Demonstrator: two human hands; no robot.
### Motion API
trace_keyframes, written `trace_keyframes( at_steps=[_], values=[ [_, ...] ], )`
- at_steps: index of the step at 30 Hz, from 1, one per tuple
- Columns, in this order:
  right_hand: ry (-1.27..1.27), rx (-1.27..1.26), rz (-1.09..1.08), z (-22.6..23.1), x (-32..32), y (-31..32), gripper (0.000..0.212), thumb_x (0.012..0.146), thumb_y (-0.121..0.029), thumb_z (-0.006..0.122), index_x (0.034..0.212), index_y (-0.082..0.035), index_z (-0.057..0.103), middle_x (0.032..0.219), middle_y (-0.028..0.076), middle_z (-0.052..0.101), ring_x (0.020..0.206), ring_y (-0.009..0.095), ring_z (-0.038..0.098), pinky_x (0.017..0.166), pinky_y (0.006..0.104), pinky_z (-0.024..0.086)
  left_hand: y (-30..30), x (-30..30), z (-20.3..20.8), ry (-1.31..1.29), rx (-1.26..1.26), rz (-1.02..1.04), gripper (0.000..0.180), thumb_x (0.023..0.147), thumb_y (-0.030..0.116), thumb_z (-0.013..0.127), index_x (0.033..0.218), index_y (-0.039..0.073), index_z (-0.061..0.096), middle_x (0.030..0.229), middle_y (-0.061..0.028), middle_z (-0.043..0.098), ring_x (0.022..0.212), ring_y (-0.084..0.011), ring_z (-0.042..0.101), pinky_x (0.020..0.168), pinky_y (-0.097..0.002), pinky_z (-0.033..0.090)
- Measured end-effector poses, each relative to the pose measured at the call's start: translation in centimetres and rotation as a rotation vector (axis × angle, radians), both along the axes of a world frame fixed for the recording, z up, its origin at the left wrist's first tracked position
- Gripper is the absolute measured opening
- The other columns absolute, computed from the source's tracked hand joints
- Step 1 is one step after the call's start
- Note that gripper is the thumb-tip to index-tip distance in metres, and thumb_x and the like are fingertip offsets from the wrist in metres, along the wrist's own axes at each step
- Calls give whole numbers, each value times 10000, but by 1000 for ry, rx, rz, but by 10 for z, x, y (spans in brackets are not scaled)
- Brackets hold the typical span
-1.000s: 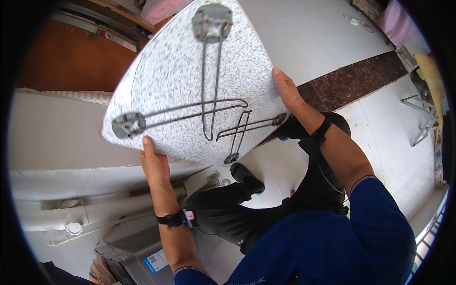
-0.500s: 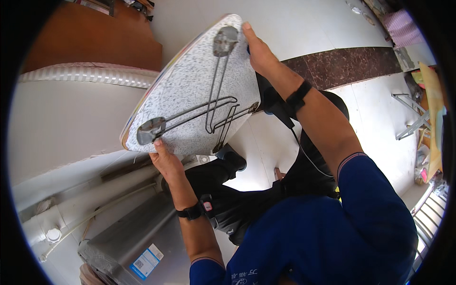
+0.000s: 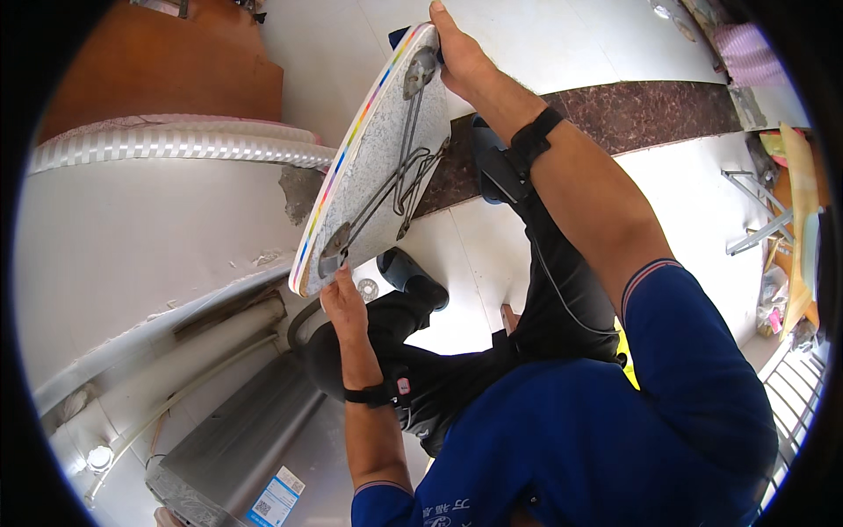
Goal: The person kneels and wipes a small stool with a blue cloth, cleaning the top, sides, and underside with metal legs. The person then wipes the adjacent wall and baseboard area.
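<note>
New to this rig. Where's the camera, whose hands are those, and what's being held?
No robot here: one person works with bare hands. The wide fisheye camera is the left one of two on their head, looking down, so edges bend toward the rim. The left hand holds the lower end of a tilted speckled board; the right hand holds its upper end. Metal rods cross its underside. Below is a pale floor; a grey box stands lower left.
</note>
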State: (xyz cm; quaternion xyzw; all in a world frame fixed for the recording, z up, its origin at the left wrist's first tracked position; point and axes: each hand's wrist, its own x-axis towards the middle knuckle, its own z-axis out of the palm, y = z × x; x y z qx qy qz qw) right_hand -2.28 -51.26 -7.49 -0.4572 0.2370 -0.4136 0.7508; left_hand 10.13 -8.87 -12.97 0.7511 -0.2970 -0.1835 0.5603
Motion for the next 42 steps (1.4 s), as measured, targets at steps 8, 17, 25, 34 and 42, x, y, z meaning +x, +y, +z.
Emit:
trace_keyframes(
  at_steps=[8, 17, 25, 34, 42],
  values=[
    [110, 92, -139, -2, -2, -3, 642, 1038, -572, 524, 1327, -7, 617, 1281, 183, 629, 1203, 302, 575, 1064, 435, 422, 16, -5, -4, -7, 277, -65, 378, 1058, 185, 634, 1323, -84, 617, 1213, -124, 693, 1071, -198, 653, 989, -330, 491],
    [251, 169, -521, -9, -38, 3, 360, 1003, -242, 554, 1289, -51, 660, 1150, 196, 735, 1053, 333, 690, 928, 405, 533, 18, -76, 68, -165, 109, -159, 732, 935, -33, 726, 1571, -23, 364, 1475, -160, 538, 1333, -221, 546, 1142, -356, 419],
    [560, 105, -555, 25, -60, 14, 348, 989, -197, 556, 1303, -73, 643, 1227, 228, 729, 1159, 383, 694, 989, 427, 550, -4, -107, 134, -452, 322, -274, 581, 961, 30, 694, 1499, 27, 476, 1321, -198, 650, 1210, -284, 644, 1048, -366, 484],
    [-99, 541, -329, 69, -131, 53, 384, 1028, -137, 515, 1406, -87, 556, 1305, 133, 656, 1185, 288, 637, 1026, 629, 462, -35, -65, 146, -457, 281, -306, 501, 1023, 112, 667, 1501, 69, 527, 1250, -206, 711, 1099, -215, 680, 968, -343, 525],
    [-88, 429, -414, 18, -151, 65, 351, 1078, -258, 472, 1298, -33, 626, 1178, 169, 700, 1124, 261, 681, 988, 464, 573, -78, -34, 165, -491, 413, -316, 424, 1043, 239, 685, 1408, 35, 616, 1131, -162, 744, 1023, -193, 670, 933, -338, 527]
  ],
)
